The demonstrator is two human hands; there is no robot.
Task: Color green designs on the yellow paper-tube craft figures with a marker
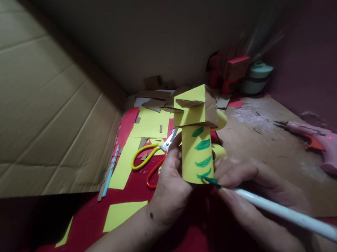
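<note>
My left hand point(171, 178) is wrapped round the back and left side of a yellow paper-covered tube figure point(189, 155), holding it upright. A boxy yellow and cardboard head with flaps tops the tube. Green leaf-shaped stripes run down its right front. My right hand point(254, 196) pinches a white paintbrush point(274, 206) near its green-wet tip, which touches the lowest stripe. Behind my left hand lie scissors point(156, 158) with one yellow and one red handle, partly hidden by the hand.
Yellow paper pieces point(125, 213) and cardboard scraps point(153, 104) lie on the red surface. A pencil point(110, 174) rests beside the big cardboard sheet point(57, 109) at left. At right are a pink glue gun point(321, 136) with a lit red light and a pale green-lidded pot point(256, 78).
</note>
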